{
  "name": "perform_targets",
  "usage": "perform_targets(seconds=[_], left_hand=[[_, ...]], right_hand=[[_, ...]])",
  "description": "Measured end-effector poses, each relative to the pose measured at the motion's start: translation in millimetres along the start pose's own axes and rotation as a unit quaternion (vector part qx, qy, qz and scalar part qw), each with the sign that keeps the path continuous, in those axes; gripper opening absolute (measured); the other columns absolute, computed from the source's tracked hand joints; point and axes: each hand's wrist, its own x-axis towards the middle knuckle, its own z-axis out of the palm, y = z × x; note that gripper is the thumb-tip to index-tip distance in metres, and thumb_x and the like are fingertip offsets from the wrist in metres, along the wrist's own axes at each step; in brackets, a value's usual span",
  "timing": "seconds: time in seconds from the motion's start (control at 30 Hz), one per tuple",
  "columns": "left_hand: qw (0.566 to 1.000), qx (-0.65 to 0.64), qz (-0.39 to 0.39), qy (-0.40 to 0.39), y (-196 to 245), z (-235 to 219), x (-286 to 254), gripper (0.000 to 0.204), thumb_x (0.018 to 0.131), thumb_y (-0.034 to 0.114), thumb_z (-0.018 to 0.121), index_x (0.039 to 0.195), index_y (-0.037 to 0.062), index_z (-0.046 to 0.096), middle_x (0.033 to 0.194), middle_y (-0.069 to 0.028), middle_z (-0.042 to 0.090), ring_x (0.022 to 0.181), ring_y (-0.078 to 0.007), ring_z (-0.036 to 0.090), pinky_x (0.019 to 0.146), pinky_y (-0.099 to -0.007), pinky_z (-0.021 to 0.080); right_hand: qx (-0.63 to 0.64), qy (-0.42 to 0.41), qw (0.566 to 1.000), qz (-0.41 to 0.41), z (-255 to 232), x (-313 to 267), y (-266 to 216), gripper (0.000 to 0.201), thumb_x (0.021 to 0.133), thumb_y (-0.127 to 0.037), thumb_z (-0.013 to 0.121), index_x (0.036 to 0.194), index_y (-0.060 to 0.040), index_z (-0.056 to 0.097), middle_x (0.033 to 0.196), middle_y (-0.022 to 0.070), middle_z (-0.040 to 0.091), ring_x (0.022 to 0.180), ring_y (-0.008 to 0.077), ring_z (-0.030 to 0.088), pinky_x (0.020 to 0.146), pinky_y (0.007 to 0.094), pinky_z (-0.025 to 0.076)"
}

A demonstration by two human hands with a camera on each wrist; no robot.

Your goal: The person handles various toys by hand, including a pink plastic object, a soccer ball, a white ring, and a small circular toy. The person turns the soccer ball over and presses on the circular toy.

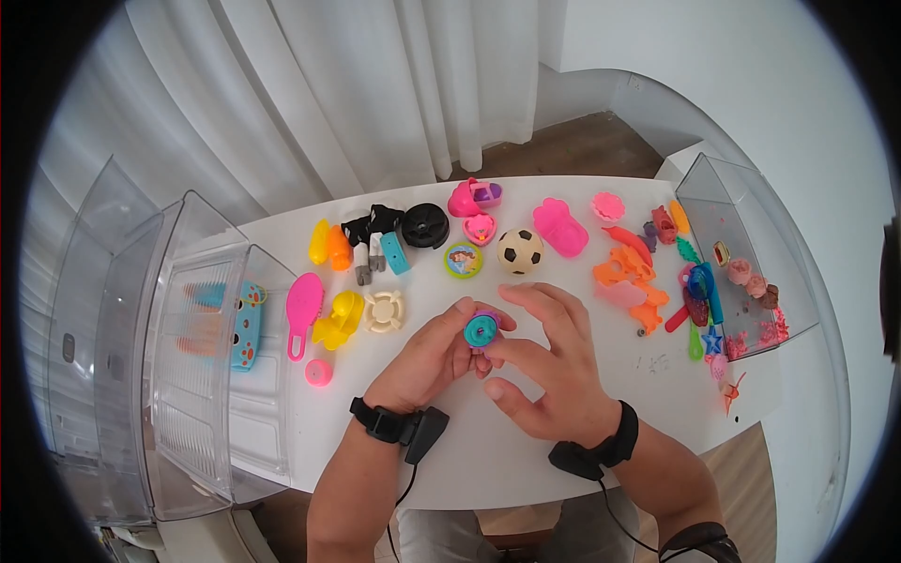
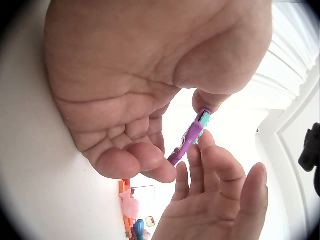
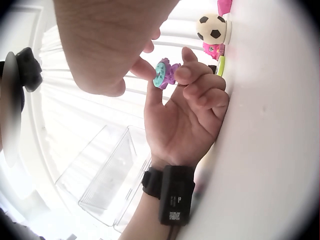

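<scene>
My left hand (image 1: 424,364) pinches a small purple toy with a round teal disc (image 1: 481,331) between thumb and fingers, above the front middle of the table. In the left wrist view the purple part (image 2: 188,141) shows edge-on, with its teal side toward the other hand. My right hand (image 1: 560,380) is beside it, fingers spread and loosely bent, one fingertip right at the disc's edge. From the right wrist view, the toy (image 3: 164,75) sits between the left thumb and curled fingers.
Behind the hands lie a soccer ball (image 1: 520,251), a round green-rimmed toy (image 1: 464,261) and a cream ring (image 1: 384,311). Orange toy pieces (image 1: 627,267) are at the right, near a clear bin (image 1: 751,188). Clear containers (image 1: 192,413) stand on the left beside a pink paddle-shaped toy (image 1: 304,302).
</scene>
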Motion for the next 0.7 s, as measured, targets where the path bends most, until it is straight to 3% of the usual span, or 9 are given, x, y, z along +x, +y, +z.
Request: perform_targets(seconds=[0.2, 0.3, 0.47, 0.7], left_hand=[[1.000, 0.000, 0.004, -0.001, -0.5, -0.1, -0.2, 0.056, 0.116, 0.053, 0.040, 0.131, 0.0037, 0.063, 0.116, -0.0039, 0.068, 0.087, -0.0116, 0.058, 0.082, -0.0284, 0.050], [1.000, 0.005, 0.003, 0.002, -0.2, 0.1, 0.0, 0.056, 0.116, 0.052, 0.039, 0.131, 0.0035, 0.063, 0.116, -0.0039, 0.068, 0.087, -0.0117, 0.058, 0.081, -0.0285, 0.050], [1.000, -0.001, 0.000, -0.003, -2.5, -1.8, 1.1, 0.057, 0.116, 0.053, 0.039, 0.132, 0.0037, 0.063, 0.117, -0.0041, 0.068, 0.087, -0.0118, 0.058, 0.081, -0.0282, 0.050], [1.000, -0.002, -0.002, -0.003, -1.2, -1.8, 0.2, 0.056, 0.116, 0.052, 0.040, 0.131, 0.0042, 0.063, 0.117, -0.0049, 0.069, 0.087, -0.0118, 0.058, 0.082, -0.0283, 0.050]], right_hand=[[0.003, -0.003, 1.000, 0.022, 0.0, 3.1, -4.7, 0.033, 0.082, -0.025, 0.081, 0.111, -0.0110, 0.073, 0.147, 0.0190, 0.057, 0.133, 0.0423, 0.053, 0.108, 0.0519, 0.042], [-0.001, 0.001, 1.000, -0.005, 0.3, 0.0, 0.4, 0.034, 0.083, -0.026, 0.080, 0.113, -0.0106, 0.073, 0.149, 0.0194, 0.056, 0.133, 0.0424, 0.052, 0.108, 0.0522, 0.042], [0.000, 0.006, 0.999, 0.033, -1.4, 3.3, -5.8, 0.031, 0.084, -0.027, 0.080, 0.109, -0.0104, 0.073, 0.149, 0.0197, 0.056, 0.134, 0.0424, 0.052, 0.108, 0.0524, 0.042], [-0.007, 0.004, 1.000, 0.005, 0.0, -0.6, -0.5, 0.035, 0.085, -0.027, 0.079, 0.114, -0.0103, 0.073, 0.151, 0.0203, 0.054, 0.135, 0.0430, 0.051, 0.109, 0.0531, 0.042]])
